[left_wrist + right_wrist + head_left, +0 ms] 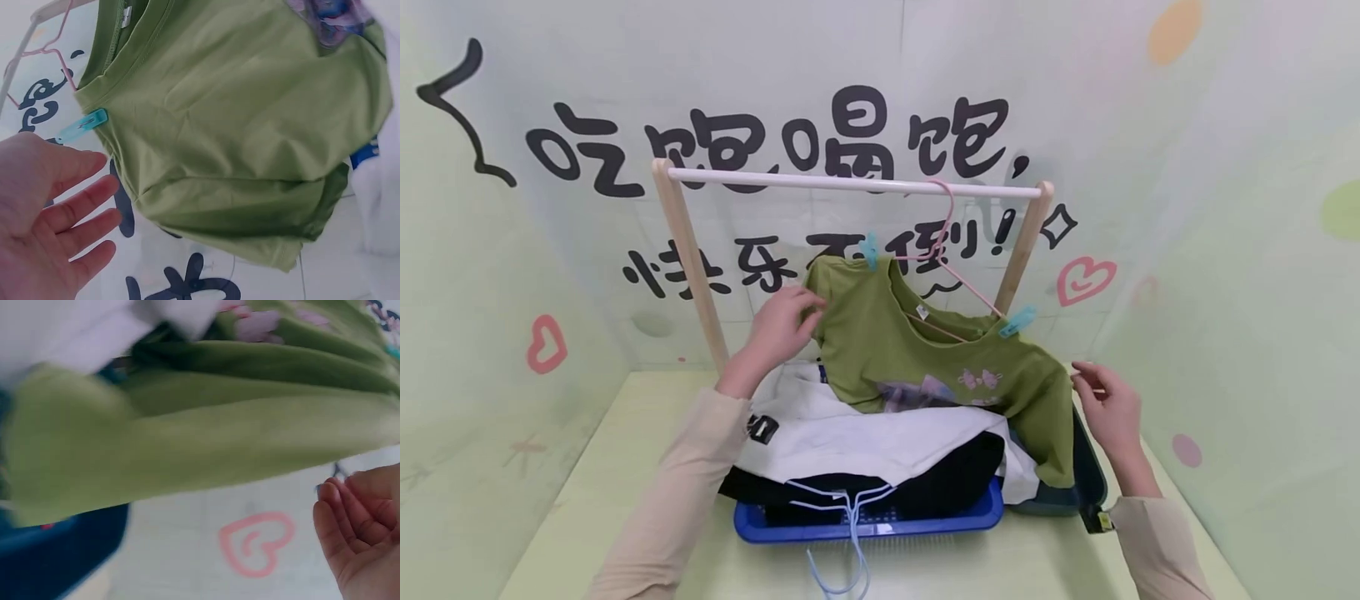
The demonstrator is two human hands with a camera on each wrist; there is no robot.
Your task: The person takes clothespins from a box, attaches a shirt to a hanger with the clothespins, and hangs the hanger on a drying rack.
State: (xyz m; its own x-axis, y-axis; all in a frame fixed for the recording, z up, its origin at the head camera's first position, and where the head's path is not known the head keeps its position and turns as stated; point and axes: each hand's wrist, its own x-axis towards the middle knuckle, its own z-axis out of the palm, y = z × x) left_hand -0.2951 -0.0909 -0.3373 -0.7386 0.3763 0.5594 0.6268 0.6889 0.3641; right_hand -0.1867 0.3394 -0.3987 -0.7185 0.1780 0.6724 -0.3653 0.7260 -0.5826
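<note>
A green T-shirt point(857, 325) with a pink-and-purple print hangs aslant from a pink hanger point(951, 221) on the rack's white bar point(775, 177). Turquoise clothespins point(870, 251) grip its shoulders, one on each side. My left hand point(786, 323) is beside the shirt's left shoulder, its fingers spread and holding nothing; the left wrist view shows the hand point(69, 212) just under a clothespin point(82, 126). Beyond the other sleeve point(1056, 425) is my right hand point(1108, 408), fingers loosely bent. A gap shows between that hand point(362, 531) and the green cloth point(237, 444) in the right wrist view.
Below the shirt, a white garment point(850, 442) and black clothing point(955, 479) lie heaped in a blue basket point(925, 527). A light-blue hanger point(854, 533) lies over its front rim. A dark green basket point(1097, 479) stands at the right. Wooden posts point(688, 258) hold up the rack.
</note>
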